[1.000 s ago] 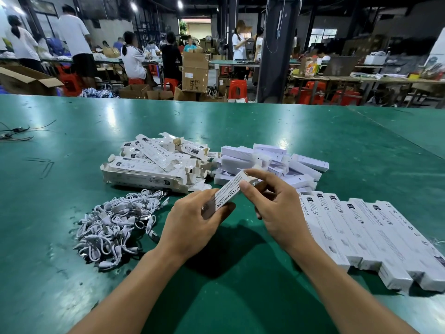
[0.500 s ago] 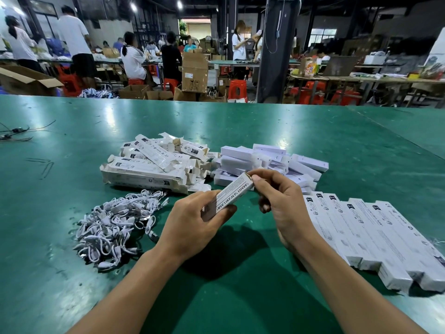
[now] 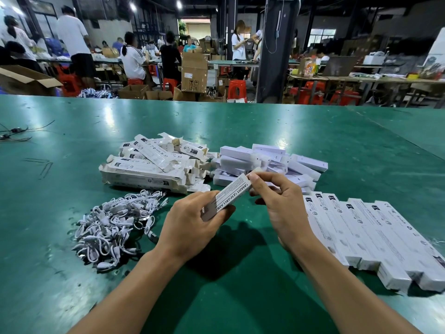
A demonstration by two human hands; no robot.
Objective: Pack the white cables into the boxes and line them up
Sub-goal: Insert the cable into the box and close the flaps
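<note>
Both grips, left hand (image 3: 192, 227) and right hand (image 3: 277, 203), clamp 1 box (image 3: 231, 195) above green table (image 3: 313, 145).

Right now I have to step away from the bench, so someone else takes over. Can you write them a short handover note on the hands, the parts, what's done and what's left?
Left hand: grips the lower end of one box, held tilted above the table.
Right hand: fingertips pinch the box's top end, at the flap.
White cables: heaped on the left.
Flat, unpacked boxes: piled behind the cables.
White inner pieces: piled in the middle; what they hold can't be told.
Done: a row of closed boxes lined up on the right.
Left: close this box, add it to the row, then work through the heaps.
</note>
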